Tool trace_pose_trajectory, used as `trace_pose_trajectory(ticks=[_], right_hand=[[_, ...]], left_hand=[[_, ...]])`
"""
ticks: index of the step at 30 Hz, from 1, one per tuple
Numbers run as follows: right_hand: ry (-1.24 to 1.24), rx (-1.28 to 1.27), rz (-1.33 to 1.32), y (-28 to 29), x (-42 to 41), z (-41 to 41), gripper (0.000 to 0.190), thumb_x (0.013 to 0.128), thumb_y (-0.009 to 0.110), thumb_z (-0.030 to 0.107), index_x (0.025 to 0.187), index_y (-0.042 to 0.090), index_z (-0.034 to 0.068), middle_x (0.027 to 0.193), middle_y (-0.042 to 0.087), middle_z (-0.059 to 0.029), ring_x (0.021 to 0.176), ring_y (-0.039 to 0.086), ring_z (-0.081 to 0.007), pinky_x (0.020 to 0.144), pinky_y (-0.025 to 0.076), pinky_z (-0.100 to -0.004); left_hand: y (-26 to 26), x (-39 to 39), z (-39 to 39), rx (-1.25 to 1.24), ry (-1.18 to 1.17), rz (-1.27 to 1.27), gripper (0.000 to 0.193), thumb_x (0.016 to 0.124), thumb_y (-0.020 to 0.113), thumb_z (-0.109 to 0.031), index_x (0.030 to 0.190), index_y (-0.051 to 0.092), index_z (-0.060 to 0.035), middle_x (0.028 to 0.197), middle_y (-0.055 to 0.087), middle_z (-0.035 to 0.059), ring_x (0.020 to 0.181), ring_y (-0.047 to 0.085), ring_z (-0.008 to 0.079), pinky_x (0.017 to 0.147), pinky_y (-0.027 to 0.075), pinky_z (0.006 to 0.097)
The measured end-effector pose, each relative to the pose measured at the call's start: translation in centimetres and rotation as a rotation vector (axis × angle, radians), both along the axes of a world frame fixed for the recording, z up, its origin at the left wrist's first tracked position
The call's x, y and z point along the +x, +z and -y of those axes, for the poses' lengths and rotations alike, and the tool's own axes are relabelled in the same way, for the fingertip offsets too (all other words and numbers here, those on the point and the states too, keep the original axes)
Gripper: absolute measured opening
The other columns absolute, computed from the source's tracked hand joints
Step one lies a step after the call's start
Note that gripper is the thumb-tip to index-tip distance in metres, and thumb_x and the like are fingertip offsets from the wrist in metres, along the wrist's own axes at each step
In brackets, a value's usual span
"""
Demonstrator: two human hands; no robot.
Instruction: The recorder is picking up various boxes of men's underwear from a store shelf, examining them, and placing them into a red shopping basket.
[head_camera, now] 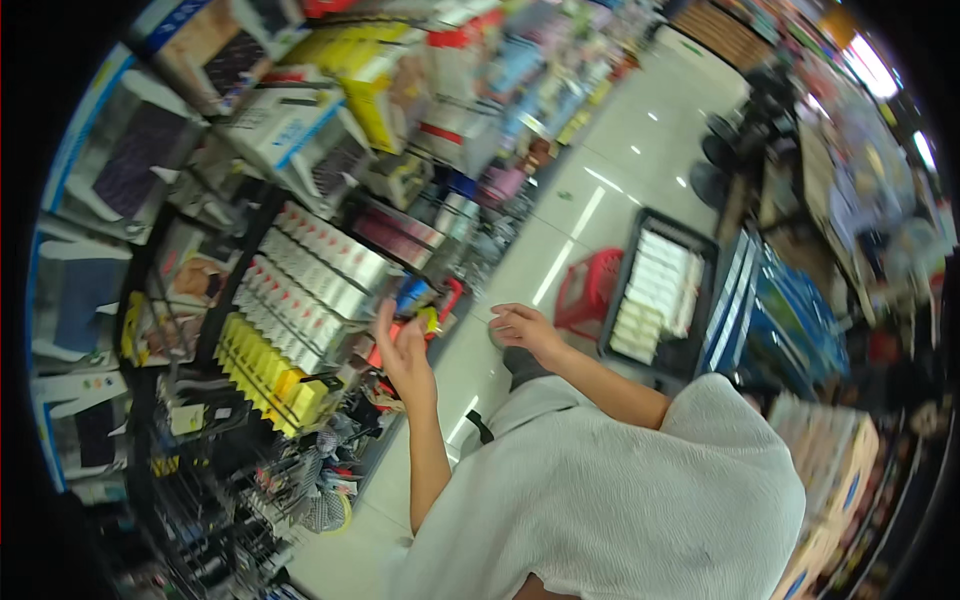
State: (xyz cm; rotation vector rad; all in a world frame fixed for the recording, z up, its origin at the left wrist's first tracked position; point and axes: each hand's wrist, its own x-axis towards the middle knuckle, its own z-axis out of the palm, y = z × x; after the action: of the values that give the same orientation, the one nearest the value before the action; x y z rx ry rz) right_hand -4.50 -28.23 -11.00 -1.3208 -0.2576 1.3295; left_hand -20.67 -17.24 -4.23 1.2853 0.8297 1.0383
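My left hand (pixel 406 360) is raised in front of the shelf with its fingers apart and nothing seen in it. It is nearest to the rows of white boxes (pixel 300 315) with red marks and the yellow boxes (pixel 262 375) beside them. Over the floor, my right hand (pixel 527 330) hangs with slightly bent fingers, holding nothing. To its right, a red plastic basket (pixel 589 292) stands against a black plastic crate (pixel 610 319). White small boxes (pixel 652 277) and pale yellow ones (pixel 636 330) lie in the crate.
Hosiery packages (pixel 135 157) and other boxed goods fill the shelving at the left. Small goods hang low near the shelf edge. Blue glossy packs (pixel 787 315) stand right of the crate, with cartons (pixel 832 450) below them. Tiled floor (pixel 570 202) runs between the two sides.
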Motion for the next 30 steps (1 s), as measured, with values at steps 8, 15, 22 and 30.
trace_pose_trajectory(ticks=[8,15,22,30], right_hand=[[0.016,-0.173,0.087,-1.7,-2.9,12.4,0.039,0.088,0.05,0.029,0.118,0.05,0.005,0.104,0.058,-0.0071,0.092,0.058,-0.0159,0.078,0.044,-0.0267],[0.011,-0.212,0.378,-6.4,0.9,18.4,0.034,0.084,0.056,0.022,0.111,0.055,0.001,0.089,0.062,-0.0078,0.08,0.061,-0.0155,0.071,0.047,-0.0261],[-0.007,-0.401,0.814,-15.5,8.8,26.7,0.034,0.077,0.063,0.02,0.106,0.059,0.004,0.089,0.062,-0.0121,0.081,0.06,-0.024,0.075,0.047,-0.0335],[-0.084,-0.713,1.057,-21.0,15.6,33.5,0.026,0.078,0.06,0.018,0.102,0.06,0.009,0.094,0.059,-0.0153,0.085,0.057,-0.0323,0.075,0.045,-0.0394]], left_hand=[[-7.1,-9.1,13.5,-0.455,-0.391,-0.233,0.042,0.092,0.047,-0.024,0.127,0.042,-0.0019,0.124,0.049,0.0144,0.102,0.057,0.0222,0.09,0.042,0.032],[-6.8,-10.1,14.9,-0.383,-0.383,-0.344,0.04,0.093,0.046,-0.026,0.125,0.044,-0.0028,0.12,0.053,0.0134,0.103,0.056,0.022,0.091,0.041,0.0319],[-6.0,-3.3,16.1,-0.346,-0.354,-0.371,0.039,0.093,0.047,-0.026,0.123,0.045,-0.0026,0.119,0.053,0.0128,0.103,0.056,0.0225,0.09,0.042,0.0324],[-2.9,8.9,21.7,-0.317,-0.595,-0.412,0.038,0.093,0.047,-0.023,0.124,0.046,-0.0023,0.117,0.054,0.013,0.101,0.056,0.0219,0.09,0.042,0.0319]])
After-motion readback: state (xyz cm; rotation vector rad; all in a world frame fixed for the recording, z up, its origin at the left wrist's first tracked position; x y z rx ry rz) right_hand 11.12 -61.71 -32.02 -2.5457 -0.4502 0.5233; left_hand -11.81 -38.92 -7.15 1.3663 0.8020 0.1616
